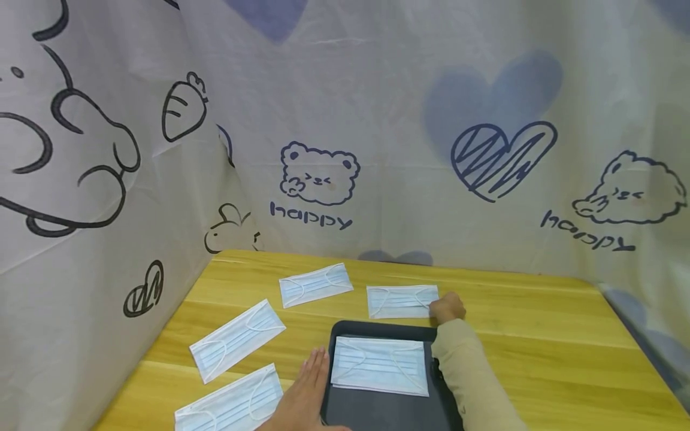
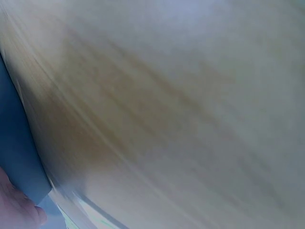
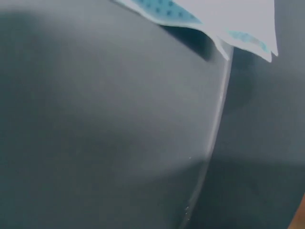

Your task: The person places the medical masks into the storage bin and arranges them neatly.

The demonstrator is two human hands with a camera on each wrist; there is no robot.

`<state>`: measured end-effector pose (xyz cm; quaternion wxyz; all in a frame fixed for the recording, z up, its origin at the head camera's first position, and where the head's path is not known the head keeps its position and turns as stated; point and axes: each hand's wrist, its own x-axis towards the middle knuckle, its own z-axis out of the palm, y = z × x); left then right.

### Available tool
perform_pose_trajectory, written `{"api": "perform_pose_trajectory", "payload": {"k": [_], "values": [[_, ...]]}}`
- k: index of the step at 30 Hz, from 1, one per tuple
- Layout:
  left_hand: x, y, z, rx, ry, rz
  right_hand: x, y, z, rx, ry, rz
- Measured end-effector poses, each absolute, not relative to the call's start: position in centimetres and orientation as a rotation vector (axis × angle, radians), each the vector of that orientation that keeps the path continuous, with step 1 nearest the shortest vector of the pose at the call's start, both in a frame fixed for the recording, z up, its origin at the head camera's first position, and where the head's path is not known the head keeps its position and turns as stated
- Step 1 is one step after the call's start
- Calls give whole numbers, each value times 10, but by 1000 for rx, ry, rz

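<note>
My right hand point(image 1: 448, 307) pinches the right end of a pale blue face mask point(image 1: 401, 301) lying flat beyond the tray, with its fingers curled at the mask's edge. My left hand point(image 1: 304, 395) rests along the left rim of a black tray point(image 1: 383, 413), fingers straight. Inside the tray, toward its far end, lies another blue mask point(image 1: 380, 366) with white ear loops. The right wrist view shows the tray's dark floor point(image 3: 119, 105) and the white-edged corner of a mask point(image 3: 228, 24). Low in the left wrist view, part of the left hand point(image 2: 16, 205) appears beside the dark tray wall point(image 2: 19, 138).
More masks lie on the wooden table point(image 1: 539, 335) left of the tray: one at the back point(image 1: 316, 285), one at mid-left point(image 1: 237, 341) and one nearer the front point(image 1: 232, 404). A printed curtain point(image 1: 399, 120) hangs behind and along the left side.
</note>
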<state>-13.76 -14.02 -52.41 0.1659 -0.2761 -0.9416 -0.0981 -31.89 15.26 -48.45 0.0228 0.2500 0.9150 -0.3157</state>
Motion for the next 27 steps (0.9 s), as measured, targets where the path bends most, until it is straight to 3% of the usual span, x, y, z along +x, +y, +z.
{"api": "perform_pose_trajectory", "payload": {"k": [15,23,27], "values": [[-139,-140,-525,-805,-2668,-272,-321,168,-497,786,2735,-1231],[-137,-140,-523,-782,-2765,-423,-369,202,-554,610,2624,-1438],[-138,-140,-522,-768,-2808,-481,-346,189,-514,591,2540,-1515]]}}
